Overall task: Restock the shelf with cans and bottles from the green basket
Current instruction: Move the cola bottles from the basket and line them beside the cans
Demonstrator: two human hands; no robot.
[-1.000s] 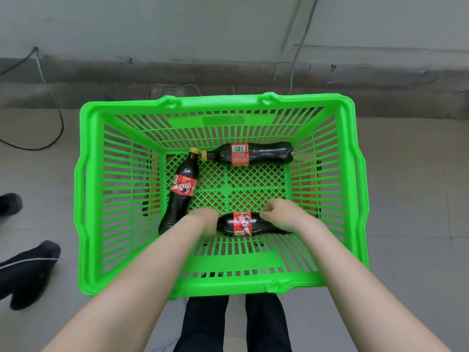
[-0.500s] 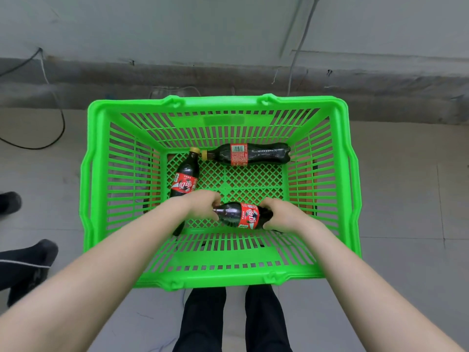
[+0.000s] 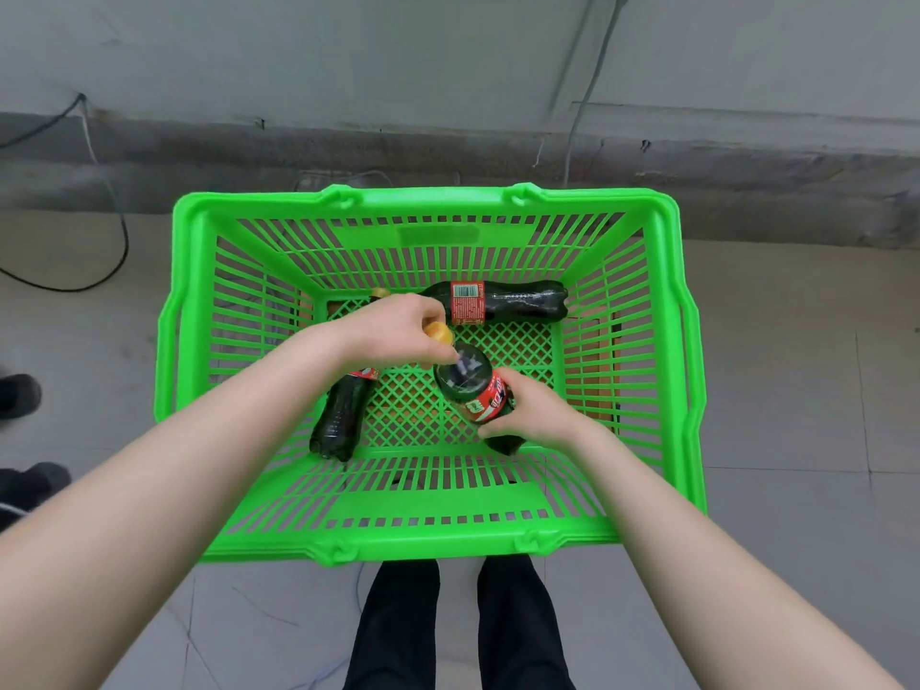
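Note:
A green plastic basket (image 3: 428,530) stands on the floor below me. Both my hands hold one dark cola bottle (image 3: 468,381) with a red label, tilted up above the basket floor. My left hand (image 3: 398,336) pinches its neck just under the yellow cap. My right hand (image 3: 532,415) grips its lower body. A second cola bottle (image 3: 508,303) lies on its side along the far wall. A third cola bottle (image 3: 338,420) lies near the left wall, its upper part hidden by my left arm.
A grey wall with a dark base strip (image 3: 448,151) runs behind the basket. A black cable (image 3: 107,191) loops over the floor at the left. Dark shoes (image 3: 17,395) stand at the left edge. My own dark trouser legs (image 3: 458,625) are below the basket.
The bottle went from lying at the basket's near side to lifted and tilted cap-up. My left hand shifted to its neck and my right hand stayed on the body.

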